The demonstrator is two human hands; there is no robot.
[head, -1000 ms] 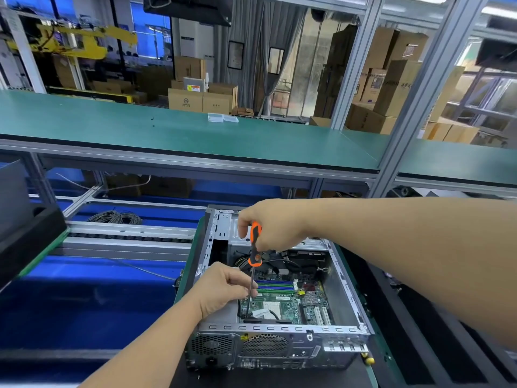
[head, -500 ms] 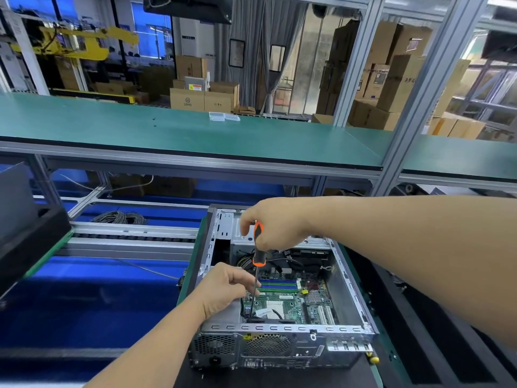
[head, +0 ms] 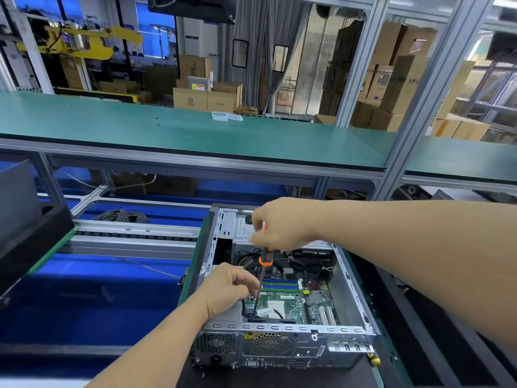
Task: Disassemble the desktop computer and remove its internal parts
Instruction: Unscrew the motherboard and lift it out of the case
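1. The open grey metal desktop case (head: 282,336) sits at 6 o'clock on the bench; its side cover is off.
2. Your right hand (head: 282,224) grips the orange-and-black screwdriver (head: 265,257); your left hand (head: 228,292) pinches its shaft.
3. The green motherboard (head: 291,303) and cables are still inside, so most removal remains.

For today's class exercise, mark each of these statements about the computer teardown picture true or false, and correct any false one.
1. The right hand holds the handle of the orange and black screwdriver. True.
2. The computer case has its side cover on. False: it is open, with the green motherboard showing.
3. The left hand steadies the screwdriver's shaft near the board. True.
4. The screwdriver lies on the green shelf. False: it stands nearly upright inside the case.
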